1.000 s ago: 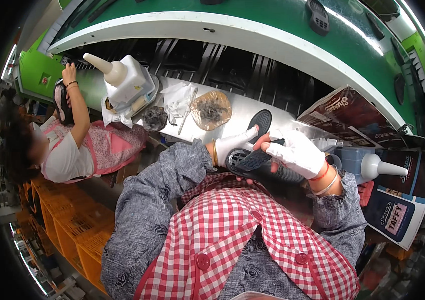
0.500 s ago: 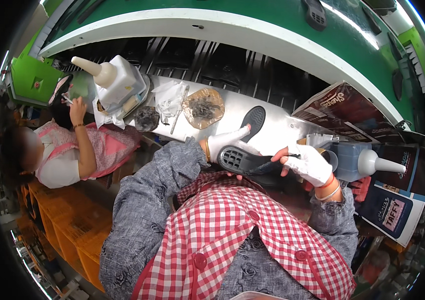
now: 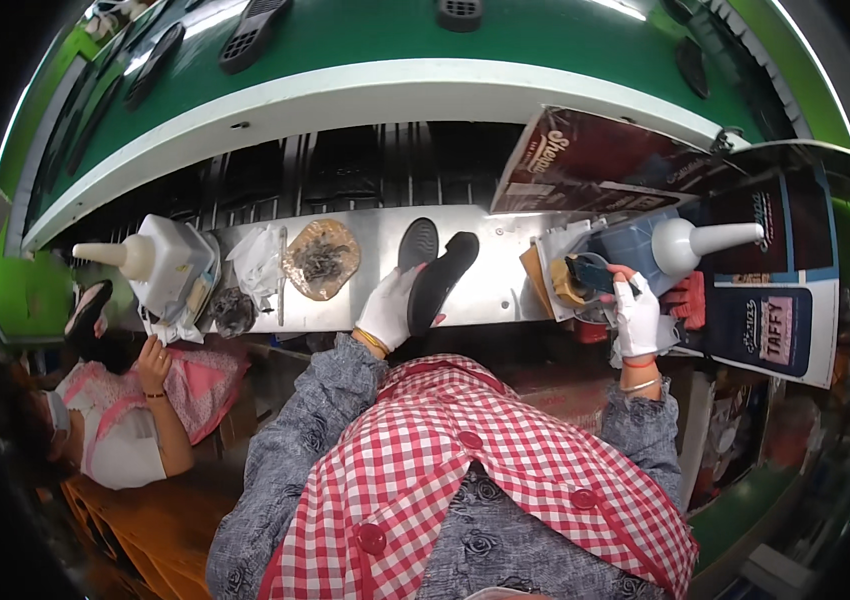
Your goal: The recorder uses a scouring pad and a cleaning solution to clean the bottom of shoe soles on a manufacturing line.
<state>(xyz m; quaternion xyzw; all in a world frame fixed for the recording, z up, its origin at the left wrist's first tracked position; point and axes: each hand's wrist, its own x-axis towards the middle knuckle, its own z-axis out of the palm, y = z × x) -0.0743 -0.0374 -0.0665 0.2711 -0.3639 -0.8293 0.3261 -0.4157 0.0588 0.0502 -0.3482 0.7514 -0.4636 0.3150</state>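
My left hand (image 3: pixel 385 308), in a white glove with bare fingertips, grips a black shoe sole (image 3: pixel 442 285) at its edge, its smooth side up. Just beyond the hand, a second dark sole (image 3: pixel 417 243) with a wavy tread lies on the metal shelf (image 3: pixel 490 285). Off to the right, my right hand (image 3: pixel 635 315), gloved alike, pinches a dark blue-green flat piece (image 3: pixel 593 274) above a small container holding something yellowish (image 3: pixel 565 280). What kind of piece it is I cannot make out.
A squeeze bottle (image 3: pixel 160 265) stands at the left, a blue one with a white nozzle (image 3: pixel 680 245) at the right. A round brown pad (image 3: pixel 322 258) and crumpled tissue (image 3: pixel 257 262) lie between. Printed card boxes (image 3: pixel 765 325) lean at the right. A co-worker (image 3: pixel 135 420) sits left. Soles lie on the green belt (image 3: pixel 365 35).
My right hand has left the sole and moved right to the container, now pinching the dark piece. The sole in my left hand has turned upright, smooth side up. The view has shifted.
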